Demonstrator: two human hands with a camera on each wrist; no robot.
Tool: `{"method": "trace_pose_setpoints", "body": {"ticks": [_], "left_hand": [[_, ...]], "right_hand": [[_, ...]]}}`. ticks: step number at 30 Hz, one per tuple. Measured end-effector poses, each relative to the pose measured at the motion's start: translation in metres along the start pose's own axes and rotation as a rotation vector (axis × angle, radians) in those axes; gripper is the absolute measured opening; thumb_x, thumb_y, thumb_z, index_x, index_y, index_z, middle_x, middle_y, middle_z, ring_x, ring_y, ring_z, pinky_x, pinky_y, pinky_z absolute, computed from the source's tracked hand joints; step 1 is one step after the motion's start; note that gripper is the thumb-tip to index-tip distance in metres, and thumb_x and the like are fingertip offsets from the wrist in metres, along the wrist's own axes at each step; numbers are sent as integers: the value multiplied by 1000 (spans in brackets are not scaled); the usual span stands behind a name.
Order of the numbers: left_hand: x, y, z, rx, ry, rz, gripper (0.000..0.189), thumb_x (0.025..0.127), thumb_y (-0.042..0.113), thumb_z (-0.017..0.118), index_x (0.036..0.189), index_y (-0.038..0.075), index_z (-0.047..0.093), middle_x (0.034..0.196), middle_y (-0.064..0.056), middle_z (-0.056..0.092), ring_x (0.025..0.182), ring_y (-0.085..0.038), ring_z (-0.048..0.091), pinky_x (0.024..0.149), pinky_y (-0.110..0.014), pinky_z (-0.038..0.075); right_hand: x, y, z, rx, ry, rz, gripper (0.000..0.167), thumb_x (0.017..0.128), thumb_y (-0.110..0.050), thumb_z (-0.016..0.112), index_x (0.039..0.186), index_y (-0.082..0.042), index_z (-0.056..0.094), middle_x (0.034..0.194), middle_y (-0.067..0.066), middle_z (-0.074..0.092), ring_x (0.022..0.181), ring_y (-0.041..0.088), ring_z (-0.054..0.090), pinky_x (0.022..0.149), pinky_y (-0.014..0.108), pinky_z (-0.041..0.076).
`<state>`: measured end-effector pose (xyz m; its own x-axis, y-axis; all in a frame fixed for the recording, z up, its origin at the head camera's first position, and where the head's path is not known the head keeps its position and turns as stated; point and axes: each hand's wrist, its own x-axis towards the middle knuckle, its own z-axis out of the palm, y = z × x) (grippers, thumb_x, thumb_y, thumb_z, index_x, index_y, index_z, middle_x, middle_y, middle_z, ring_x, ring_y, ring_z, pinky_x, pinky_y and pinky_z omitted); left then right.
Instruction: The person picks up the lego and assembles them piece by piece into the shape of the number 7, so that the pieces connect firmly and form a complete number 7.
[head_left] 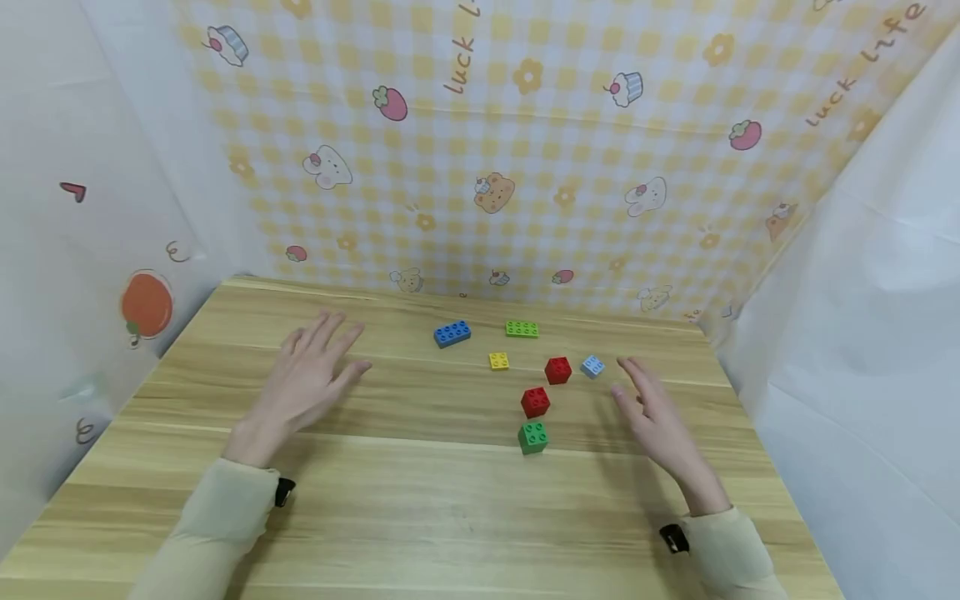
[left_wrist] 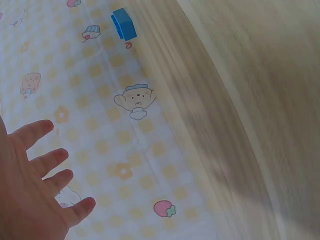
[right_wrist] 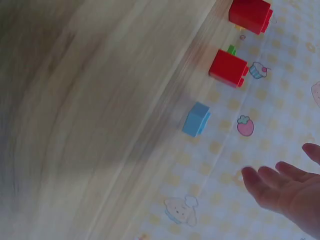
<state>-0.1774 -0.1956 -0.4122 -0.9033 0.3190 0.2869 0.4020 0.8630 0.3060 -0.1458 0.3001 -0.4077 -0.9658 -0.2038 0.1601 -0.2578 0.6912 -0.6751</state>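
My left hand [head_left: 306, 371] hovers over the left side of the table with its fingers spread and nothing in it. Nearest to it lies a dark blue eight-stud brick [head_left: 452, 334]. On the right, my right hand [head_left: 654, 417] is held with loosely bent fingers, also holding nothing. Just left of its fingertips sits a small light blue brick [head_left: 592, 367]. Two red bricks [head_left: 558, 370] stand beside that, one nearer to me. A green brick [head_left: 533, 437] is closest to me, while a flat yellow piece [head_left: 498, 362] and a lime green piece [head_left: 522, 329] lie farther back.
The wood-grain table [head_left: 420, 517] meets a yellow checked cloth [head_left: 450, 150] hanging along its back edge. White sheets close off the left and right sides. A black strap [head_left: 284, 492] shows at the left cuff and another at the right one.
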Motion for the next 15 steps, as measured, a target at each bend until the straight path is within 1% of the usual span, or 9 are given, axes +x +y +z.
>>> {"method": "trace_pose_setpoints", "body": {"ticks": [2, 5, 7, 10, 15], "left_hand": [[2, 1, 2, -24, -12, -4, 65, 102, 53, 39, 151, 10, 36, 157, -20, 23, 145, -39, 12, 111, -63, 12], [5, 4, 7, -52, -28, -8, 66, 102, 53, 38, 152, 10, 34, 157, -19, 25, 145, -39, 14, 111, -63, 14], [7, 7, 11, -60, -30, -3, 66, 102, 53, 37, 152, 9, 34, 156, -19, 27, 144, -39, 16, 111, -62, 15], [11, 12, 16, -69, -39, 8, 66, 103, 53, 36, 152, 9, 34, 155, -19, 29, 143, -40, 19, 111, -62, 16], [17, 21, 24, -91, -71, 22, 65, 104, 53, 32, 152, 9, 33, 155, -19, 29, 143, -40, 20, 110, -62, 17]], "right_hand": [[0, -1, 2, 81, -25, 32, 56, 106, -33, 43, 153, -6, 29, 156, 22, 23, 139, 44, 25, 101, 65, 32], [-1, -5, 6, 190, -58, 89, 53, 105, -33, 45, 152, -10, 33, 155, 18, 28, 138, 41, 29, 103, 64, 29], [-1, -6, 8, 228, -69, 101, 52, 105, -31, 46, 151, -12, 35, 154, 16, 30, 137, 40, 31, 104, 64, 29], [-3, -7, 13, 250, -90, 99, 51, 105, -30, 47, 150, -10, 36, 153, 15, 32, 137, 40, 32, 104, 63, 29], [-4, -8, 21, 258, -137, 108, 50, 104, -34, 47, 149, -11, 39, 151, 12, 37, 136, 38, 35, 104, 63, 30]]}}
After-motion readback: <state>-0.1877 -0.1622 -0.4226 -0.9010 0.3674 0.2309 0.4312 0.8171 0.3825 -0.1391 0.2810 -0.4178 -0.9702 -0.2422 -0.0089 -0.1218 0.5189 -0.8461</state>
